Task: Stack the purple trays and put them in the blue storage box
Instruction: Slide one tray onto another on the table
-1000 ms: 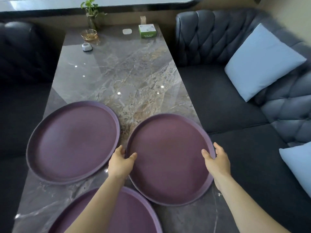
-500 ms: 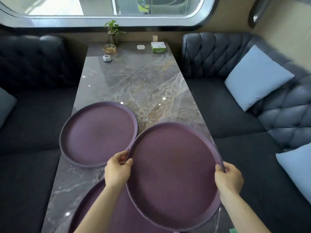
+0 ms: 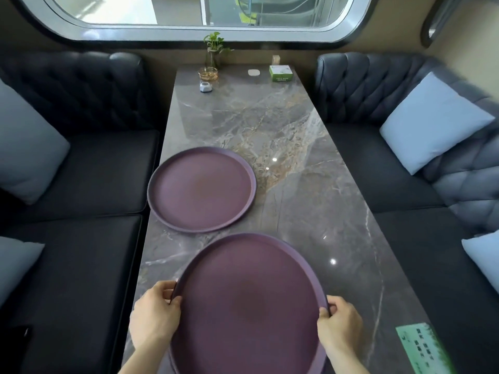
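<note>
I hold a large round purple tray near the table's front edge, my left hand gripping its left rim and my right hand its right rim. It covers the near tray almost fully; only a sliver of a second rim shows below it at the right. Another purple tray lies flat on the marble table, farther away and to the left. No blue storage box is in view.
Dark tufted sofas flank the table, with light blue cushions on the right and grey ones on the left. At the far end stand a small plant, a glass dish, a green box and small white items. A green card lies front right.
I lifted the right-hand tray off the table and brought it toward me and to the left, over the near tray. The camera tilted up, showing the window.
</note>
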Available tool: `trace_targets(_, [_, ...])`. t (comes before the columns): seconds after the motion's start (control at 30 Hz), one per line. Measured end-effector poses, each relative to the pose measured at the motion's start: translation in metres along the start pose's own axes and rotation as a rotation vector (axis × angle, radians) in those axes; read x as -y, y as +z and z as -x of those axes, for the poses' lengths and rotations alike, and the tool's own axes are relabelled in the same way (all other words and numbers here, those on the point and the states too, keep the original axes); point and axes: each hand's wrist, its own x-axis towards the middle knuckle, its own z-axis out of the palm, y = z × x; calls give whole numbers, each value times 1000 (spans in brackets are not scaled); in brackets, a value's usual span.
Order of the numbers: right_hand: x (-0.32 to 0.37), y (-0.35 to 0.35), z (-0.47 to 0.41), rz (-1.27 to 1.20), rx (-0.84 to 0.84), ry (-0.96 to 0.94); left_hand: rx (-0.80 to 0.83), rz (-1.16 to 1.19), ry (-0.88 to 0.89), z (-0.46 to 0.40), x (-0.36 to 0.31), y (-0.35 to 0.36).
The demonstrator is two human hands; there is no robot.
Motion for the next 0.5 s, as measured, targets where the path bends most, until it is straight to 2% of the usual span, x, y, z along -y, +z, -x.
trace_targets(0.23, [2, 8, 13, 94, -26, -20, -21, -37, 9, 3, 16, 2])
trace_targets(0.5, [8, -3, 12, 47, -3, 44, -47, -126, 49, -2, 17, 7])
